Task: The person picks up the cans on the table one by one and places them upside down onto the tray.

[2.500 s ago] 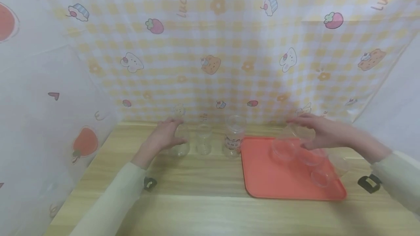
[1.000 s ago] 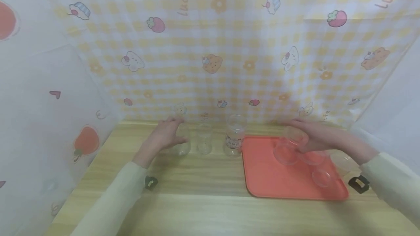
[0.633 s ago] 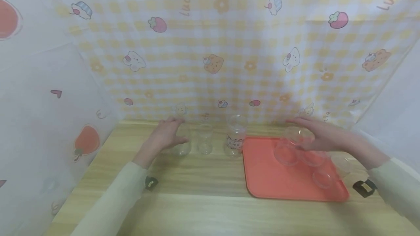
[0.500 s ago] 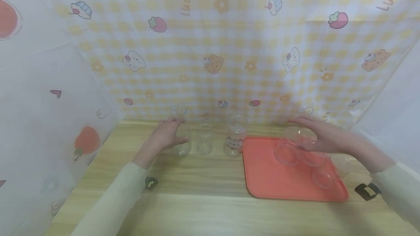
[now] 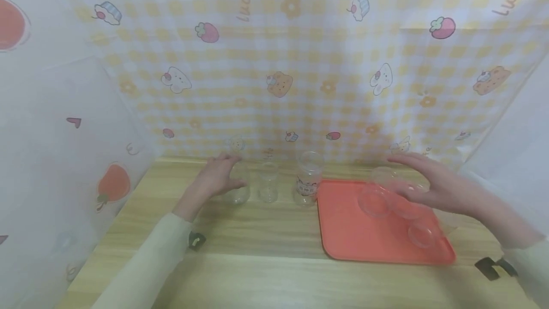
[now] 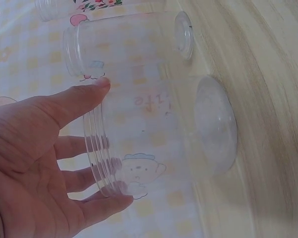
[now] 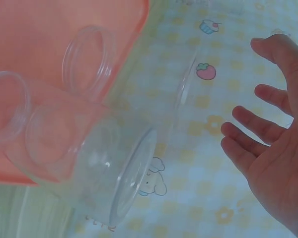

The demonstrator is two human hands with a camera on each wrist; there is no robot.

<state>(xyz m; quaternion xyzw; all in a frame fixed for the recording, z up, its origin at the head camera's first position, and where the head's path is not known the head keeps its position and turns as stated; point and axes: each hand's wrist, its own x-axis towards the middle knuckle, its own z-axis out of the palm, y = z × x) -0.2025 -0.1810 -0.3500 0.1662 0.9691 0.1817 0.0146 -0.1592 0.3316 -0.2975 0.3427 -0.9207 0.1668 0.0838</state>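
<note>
On the wooden table's left, my left hand [image 5: 216,175] holds a clear plastic jar [image 6: 154,129] by its threaded rim, thumb on one side and fingers around the other. The jar stands upright with its base on the wood. My right hand [image 5: 437,182] hovers over the back right of the red tray [image 5: 356,237], fingers spread and holding nothing. In the right wrist view, a large clear jar [image 7: 99,168] lies on its side over the tray, apart from that hand. Clear round rims [image 7: 89,62] show beside it.
Right of the held jar stand a slim clear jar [image 5: 268,185] and a taller clear jar with a printed label [image 5: 306,187], close to the tray's left edge. A small clear round piece [image 5: 421,233] lies near the tray's right side. A checked cloth [image 5: 257,61] hangs behind.
My right hand has drawn back to the right, away from the clear jars on the tray, with its fingers spreading. The left hand stays on its jar.
</note>
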